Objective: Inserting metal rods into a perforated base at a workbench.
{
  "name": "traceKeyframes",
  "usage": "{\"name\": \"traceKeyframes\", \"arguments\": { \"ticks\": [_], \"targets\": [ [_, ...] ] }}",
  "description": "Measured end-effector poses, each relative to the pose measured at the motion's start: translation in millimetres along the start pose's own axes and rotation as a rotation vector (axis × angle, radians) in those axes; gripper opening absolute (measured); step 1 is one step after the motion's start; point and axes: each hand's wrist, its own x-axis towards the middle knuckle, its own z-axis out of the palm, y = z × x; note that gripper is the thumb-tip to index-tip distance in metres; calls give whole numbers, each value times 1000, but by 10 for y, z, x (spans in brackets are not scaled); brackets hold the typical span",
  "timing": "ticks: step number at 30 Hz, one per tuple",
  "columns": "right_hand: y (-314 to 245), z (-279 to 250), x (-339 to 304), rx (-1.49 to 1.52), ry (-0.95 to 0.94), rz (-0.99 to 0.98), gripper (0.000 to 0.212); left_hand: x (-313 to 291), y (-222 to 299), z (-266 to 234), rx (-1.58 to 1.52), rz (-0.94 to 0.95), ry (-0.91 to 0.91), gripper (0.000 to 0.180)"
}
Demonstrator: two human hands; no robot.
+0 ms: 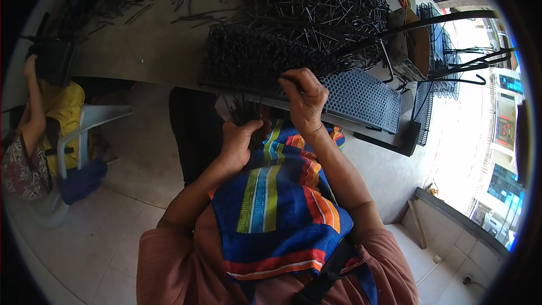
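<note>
A bundle of thin dark rods [244, 109] stands up out of my left hand [236, 140], whose fingers are wrapped round it just below the table's front edge. To the right and a little higher, my right hand [306, 100] is closed in a pinch over the front of a perforated metal tray [364, 100]. Whatever its fingertips hold is too small or hidden to make out. Short dark rods standing upright [248, 59] pack the tray's left part. Rows of bare holes show on its right part.
Behind the tray lies a big heap of loose dark rods [327, 3], with more scattered at the far left. Long bent metal bars [440, 21] jut out rightward past an open box [412, 45]. Another person's arm [36, 96] is at the left, beside a plastic chair [84, 135].
</note>
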Motion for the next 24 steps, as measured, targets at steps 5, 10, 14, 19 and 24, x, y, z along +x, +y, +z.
{"name": "traceKeyframes", "arguments": {
  "ticks": [5,10,14,19,24],
  "targets": [
    [-3,12,-20,3,-6,41,12,-14,-2,58,-36,-2,51,15],
    [8,109,-55,-53,-70,-10,11,-30,17,44,-13,35,22,15],
    [-84,151,-13,-220,-162,-31,14,-17,-7,5,24,5,16,16],
    [-57,159,-21,-167,-118,-54,13,-31,20,27,39,28,14,16],
    [-114,157,70,-177,-177,-110,12,-12,42,-8,-38,-13,-13,16]
  ]
}}
